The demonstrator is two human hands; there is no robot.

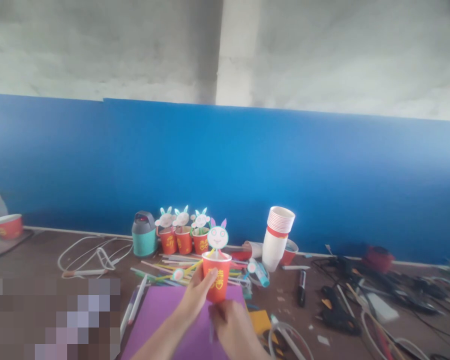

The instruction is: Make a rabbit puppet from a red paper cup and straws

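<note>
My left hand (200,292) is closed around a red paper cup (221,280) with yellow printed characters, held upright over a purple sheet (161,315). Out of the cup's mouth rises a white paper rabbit face (218,237) with purple ears. Just under the cup's base is my right hand (230,317), fingers curled and slightly blurred; what they grip is hidden. A yellow strip (191,270) with a round pink-and-white piece (178,274) at its end reaches out to the left of the cup.
Behind stand several red cups (183,240) with rabbit faces, beside a teal container (144,235). Loose straws (165,265) lie before them. To the right are a stack of white cups (275,240), a marker (302,287), a black glue gun (337,312) and tangled cables (408,295).
</note>
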